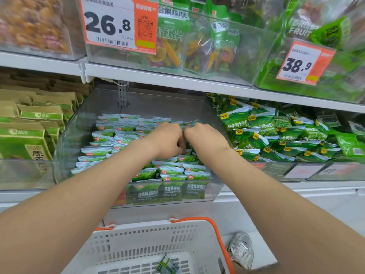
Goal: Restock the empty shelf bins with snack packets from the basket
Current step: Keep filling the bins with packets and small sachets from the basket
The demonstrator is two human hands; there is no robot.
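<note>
Nearest, at six o'clock, the white basket [150, 244] shows one green pea packet [167, 265]. Toward twelve, the clear bin [65, 155] holds upright packet rows [102, 139]. There the left hand [167, 141] and right hand [203, 137] meet, fingers curled down, probably straightening a row. Whether they pinch packets cannot be told.

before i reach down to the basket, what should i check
1. Hands free of packets: cannot tell; the fingers of the left hand and right hand are buried among them.
2. Room in bin: ok, bare space at the back.
3. Stock in basket: ok, at least one packet shows.
4. Basket in place: ok, just below the bin.
5. Shoe clear of basket: ok, beside it.
</note>
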